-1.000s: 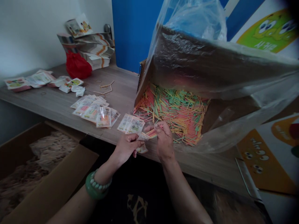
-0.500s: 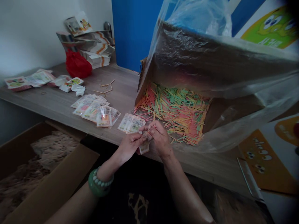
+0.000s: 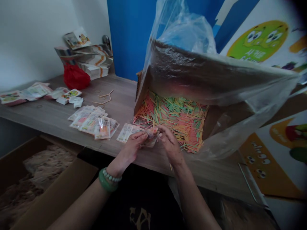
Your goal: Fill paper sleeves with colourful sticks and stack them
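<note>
My left hand pinches a small clear packet with printing on it, just over the table's front edge. Orange-red bits show at the packet's upper right end. There, the bent fingers of my right hand close on the packet; whatever else they hold is hidden. A thin stick pokes out below my right palm. Behind my hands lie a couple of flat printed packets. Right of them, a heap of pink, green and yellow sticks spills from a box lined with a clear plastic bag.
Several filled packets overlap on the table to the left. Farther back are bent sticks, a red bag, stacked printed cards and bundled packets. A carton stands below left; printed boxes stand right.
The view has shifted slightly. My right hand has moved a little to the right and its fingers have stretched out somewhat. The packet now lies more level between my hands.
</note>
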Tool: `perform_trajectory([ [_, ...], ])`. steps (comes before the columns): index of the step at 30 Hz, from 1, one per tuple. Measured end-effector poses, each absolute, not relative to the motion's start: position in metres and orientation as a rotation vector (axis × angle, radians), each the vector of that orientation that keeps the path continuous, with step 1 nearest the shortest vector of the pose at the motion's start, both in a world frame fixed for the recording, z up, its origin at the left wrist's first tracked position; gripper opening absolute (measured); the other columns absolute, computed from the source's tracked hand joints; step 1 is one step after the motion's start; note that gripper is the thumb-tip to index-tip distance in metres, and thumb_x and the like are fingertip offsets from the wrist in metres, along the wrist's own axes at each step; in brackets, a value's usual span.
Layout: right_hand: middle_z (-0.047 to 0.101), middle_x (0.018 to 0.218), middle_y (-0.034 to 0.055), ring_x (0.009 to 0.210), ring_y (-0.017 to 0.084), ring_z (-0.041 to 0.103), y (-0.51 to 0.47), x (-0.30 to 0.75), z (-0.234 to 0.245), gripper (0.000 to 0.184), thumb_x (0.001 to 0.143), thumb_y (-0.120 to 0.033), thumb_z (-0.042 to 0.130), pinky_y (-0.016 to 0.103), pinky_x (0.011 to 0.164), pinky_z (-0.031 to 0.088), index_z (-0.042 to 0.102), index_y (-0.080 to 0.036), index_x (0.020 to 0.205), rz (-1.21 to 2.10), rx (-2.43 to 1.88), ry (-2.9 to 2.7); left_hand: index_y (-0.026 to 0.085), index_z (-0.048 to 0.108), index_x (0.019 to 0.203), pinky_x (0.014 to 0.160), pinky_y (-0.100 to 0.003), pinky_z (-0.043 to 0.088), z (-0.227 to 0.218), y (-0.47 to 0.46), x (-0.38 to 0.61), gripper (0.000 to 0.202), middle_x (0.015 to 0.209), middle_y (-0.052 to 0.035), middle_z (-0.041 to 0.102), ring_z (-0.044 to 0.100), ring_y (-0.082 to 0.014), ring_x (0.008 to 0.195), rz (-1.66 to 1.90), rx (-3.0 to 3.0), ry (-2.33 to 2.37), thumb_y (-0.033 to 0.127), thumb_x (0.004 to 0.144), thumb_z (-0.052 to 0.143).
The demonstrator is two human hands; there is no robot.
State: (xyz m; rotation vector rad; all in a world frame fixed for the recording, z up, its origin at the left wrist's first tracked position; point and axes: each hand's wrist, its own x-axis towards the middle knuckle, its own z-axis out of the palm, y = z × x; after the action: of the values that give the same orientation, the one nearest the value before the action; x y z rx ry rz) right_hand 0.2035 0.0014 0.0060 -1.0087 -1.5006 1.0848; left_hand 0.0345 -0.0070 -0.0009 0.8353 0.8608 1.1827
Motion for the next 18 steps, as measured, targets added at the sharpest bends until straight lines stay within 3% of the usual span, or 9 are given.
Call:
perform_trajectory([
  [2,0.071,0.09,0.0005,0.088,0.02,0.065,0.0,0.204,-0.001,0.015,0.086,-0.038,0.066,0.033,0.083,0.05,0.07,-0.024,0.091,1.064,-1.098,-1.478,0.017,0.069,0.068,0.066,-0.027,0.046,0.001,-0.006,0.034,0.032,0.072,-0.0026,0.066,0.058,-0.0158,0.069,1.165,0.841,0.858,0.046,0.072,0.081],
  [5,0.061,0.071,-0.002,0.073,0.018,0.056,-0.003,0.202,-0.005,0.02,0.084,-0.033,0.062,0.03,0.073,0.045,0.059,-0.023,0.067,0.942,-1.178,-1.481,0.016,0.073,0.075,0.067,-0.028,0.047,0.001,-0.007,0.033,0.031,0.075,-0.0036,0.069,0.061,-0.0162,0.071,1.152,0.855,0.855,0.046,0.071,0.082],
  [9,0.062,0.077,-0.0001,0.08,0.021,0.057,-0.009,0.194,-0.002,0.015,0.083,-0.029,0.06,0.031,0.076,0.043,0.062,-0.024,0.069,0.836,-1.115,-1.597,0.018,0.078,0.094,0.076,-0.03,0.051,0.003,-0.013,0.028,0.036,0.089,-0.004,0.074,0.065,-0.0178,0.08,1.146,0.854,0.849,0.037,0.065,0.087],
  [11,0.061,0.075,-0.0004,0.077,0.021,0.056,-0.011,0.187,-0.002,0.014,0.083,-0.029,0.061,0.031,0.072,0.042,0.063,-0.025,0.07,0.887,-1.104,-1.625,0.019,0.078,0.097,0.08,-0.032,0.052,0.007,-0.018,0.024,0.036,0.091,-0.0048,0.074,0.066,-0.0191,0.083,1.141,0.89,0.841,0.04,0.069,0.085],
  [15,0.059,0.07,-0.0012,0.071,0.019,0.054,-0.017,0.165,-0.008,0.019,0.084,-0.035,0.062,0.029,0.066,0.04,0.061,-0.024,0.068,1.078,-1.104,-1.626,0.017,0.075,0.076,0.073,-0.029,0.048,0.017,-0.025,0.006,0.032,0.085,-0.0056,0.067,0.06,-0.0175,0.079,1.209,1.127,0.955,0.047,0.085,0.068],
  [18,0.061,0.07,-0.0013,0.07,0.019,0.055,-0.019,0.149,-0.014,0.017,0.084,-0.036,0.059,0.029,0.065,0.039,0.062,-0.023,0.073,1.205,-1.08,-1.707,0.018,0.067,0.061,0.062,-0.027,0.041,0.02,-0.021,-0.022,0.032,0.073,-0.003,0.059,0.052,-0.015,0.068,1.295,1.22,1.237,0.042,0.082,0.07],
])
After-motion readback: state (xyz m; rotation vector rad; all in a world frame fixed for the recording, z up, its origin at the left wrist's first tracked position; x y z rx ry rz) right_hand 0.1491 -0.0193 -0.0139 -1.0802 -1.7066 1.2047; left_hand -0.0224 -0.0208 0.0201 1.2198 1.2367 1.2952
